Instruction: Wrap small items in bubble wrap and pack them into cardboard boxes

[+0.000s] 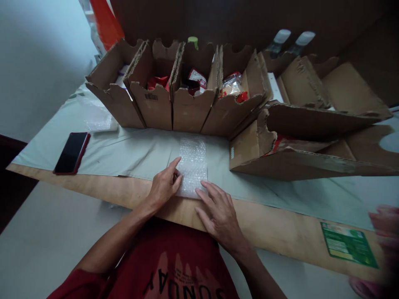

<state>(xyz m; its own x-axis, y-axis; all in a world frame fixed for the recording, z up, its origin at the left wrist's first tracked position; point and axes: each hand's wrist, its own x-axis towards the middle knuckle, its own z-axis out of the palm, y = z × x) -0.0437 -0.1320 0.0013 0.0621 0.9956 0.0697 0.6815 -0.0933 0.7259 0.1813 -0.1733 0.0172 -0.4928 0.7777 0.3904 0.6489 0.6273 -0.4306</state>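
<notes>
A sheet of clear bubble wrap lies flat on the pale cloth at the table's near edge. My left hand rests at the sheet's left edge, fingers loosely curled with the fingertips touching it, holding nothing. My right hand lies flat with fingers spread, its fingertips on the sheet's near right corner.
A row of open cardboard boxes with packaged goods stands behind the sheet. A larger box lies tipped at the right. A dark phone sits at the left, a green label on the wooden edge, and another person's blurred hand at far right.
</notes>
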